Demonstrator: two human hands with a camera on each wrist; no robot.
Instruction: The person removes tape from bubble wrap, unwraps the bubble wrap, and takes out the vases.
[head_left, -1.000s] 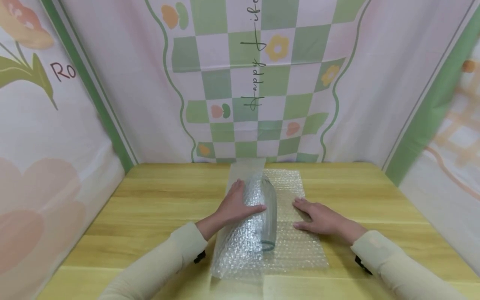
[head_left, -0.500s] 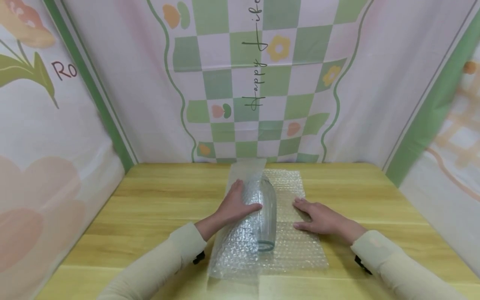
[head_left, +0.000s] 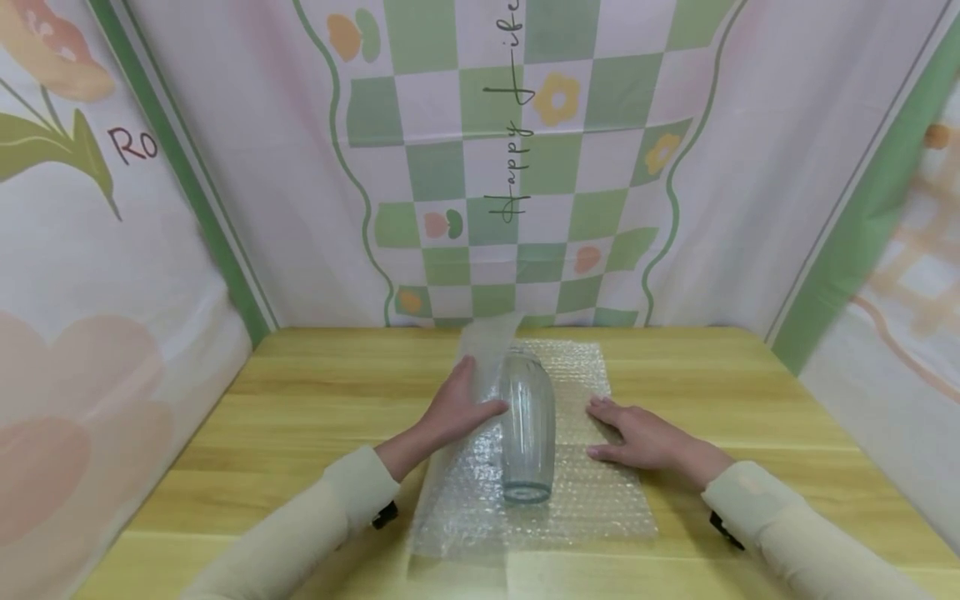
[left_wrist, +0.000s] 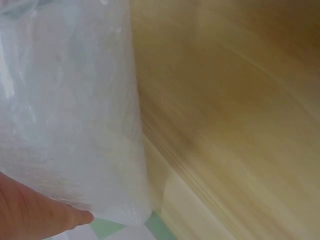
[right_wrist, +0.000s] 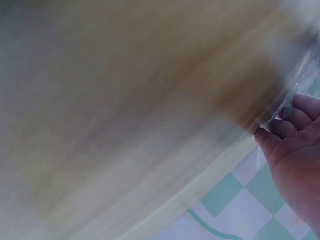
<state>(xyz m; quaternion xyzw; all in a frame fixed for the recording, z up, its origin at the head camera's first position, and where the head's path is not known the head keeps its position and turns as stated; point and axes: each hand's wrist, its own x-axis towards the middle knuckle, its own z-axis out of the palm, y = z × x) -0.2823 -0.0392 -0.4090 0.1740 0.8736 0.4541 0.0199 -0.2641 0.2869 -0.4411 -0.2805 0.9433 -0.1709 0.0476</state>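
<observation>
Glass vase [head_left: 528, 425] on its side, thick base toward the person, lying on a sheet of bubble wrap [head_left: 585, 508] spread over the tabletop [head_left: 315, 400]; the likeliest trouble is rolling. Its body is round and neither hand grips it, so a tug on the sheet could turn it to one side, and if it travelled past the padding it might knock against bare wood. The raised flap [head_left: 487, 350] on the left looks springy: should the support behind it slip, it would probably flop outward and drag the sheet with it. The far end of the glass lies near the wrap's far edge, so a small skew could leave that end unprotected. The left hand [head_left: 450, 408] is spread, with fingers lying along the flap and thumb stretched across to the edge of the glass; it props the plastic rather than clenching anything. The right hand [head_left: 645, 437], also unclenched, rests extended fingers and thumb on the sheet's right side, apart from the vase; lifting it too soon would likely let the wrap shift.
</observation>
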